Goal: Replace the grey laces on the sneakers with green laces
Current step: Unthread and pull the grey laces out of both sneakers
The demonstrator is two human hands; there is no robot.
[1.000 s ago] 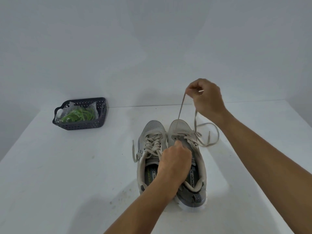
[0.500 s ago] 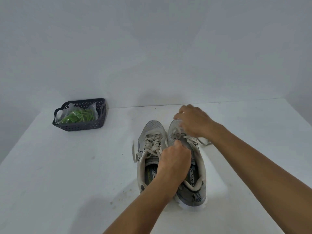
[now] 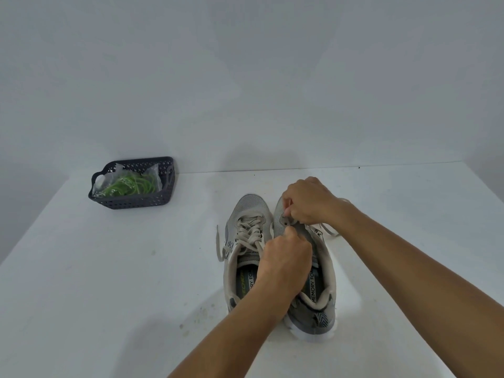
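Two bare forearms are seen entering from the lower edge, at about 6 and 4 o'clock. The pair of sneakers is stood side by side on the white table (image 3: 81, 282), just right of centre, heels nearest and toes pointed away towards 12 o'clock, so each long axis runs near to far. The right sneaker (image 3: 324, 304) is shown with a dark grey heel panel, a white foam sole, a pale padded collar and printed lettering on its insole; most of its eyelets are seen unlaced. The left hand (image 3: 286, 264) is laid over the tongue of that shoe with fingers curled, pressing down near the lowest eyelets; whether anything is pinched beneath it cannot be told. At the left hand's 9 o'clock, the left sneaker (image 3: 249, 211) is seen in light grey knitted mesh, fully threaded with a flat grey lace (image 3: 249, 231) whose loose end is trailed over its left side. Farther on, the right hand (image 3: 308, 201) is held over the toe end of the right sneaker, its thumb and fingers closed on the loosened lace at the front eyelets; a strand of that lace is trailed out on the table at 3 o'clock. Well apart, at 10 o'clock, a dark perforated plastic basket (image 3: 141, 201) is set near the table's far edge, and in it a clear crinkled bag of coiled green laces (image 3: 131, 185) is held.
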